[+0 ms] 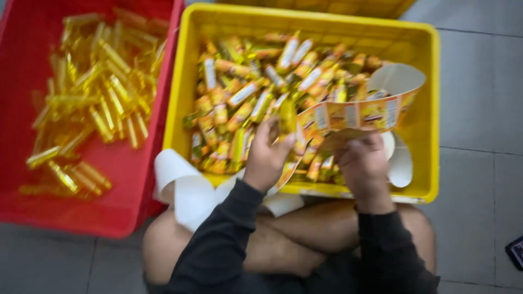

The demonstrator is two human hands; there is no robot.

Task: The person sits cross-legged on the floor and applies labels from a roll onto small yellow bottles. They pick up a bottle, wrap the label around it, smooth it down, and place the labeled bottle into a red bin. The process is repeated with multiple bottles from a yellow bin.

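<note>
While the person sits cross-legged on the tiled floor (479,81), the head view looks straight down on both hands working over a yellow crate (430,109). The left hand (267,158) pinches a small yellow bottle (287,115) upright between fingers and thumb, its grip narrow around the bottle. The right hand (362,163) holds a strip of printed labels (354,114) that arcs up to the right and curls back over the crate; how tightly those fingers close on it I cannot tell, since motion blur smears them. White backing paper (182,188) trails down from the hands over the near crate rim and onto the knee. Inside the yellow crate lies a heap of labelled bottles (256,87). To the left, a red crate (22,179) holds bare golden bottles (92,92).

As I judge it, the loose strip could fold and stick to itself, or a label could go on crooked, because the strip hangs free and unsupported.

Much is hard to read: the whole frame is blurred, the print on the labels is illegible, and the bottle's lower part hides behind the fingers. A dark object (515,251) at the right edge is cut off.
</note>
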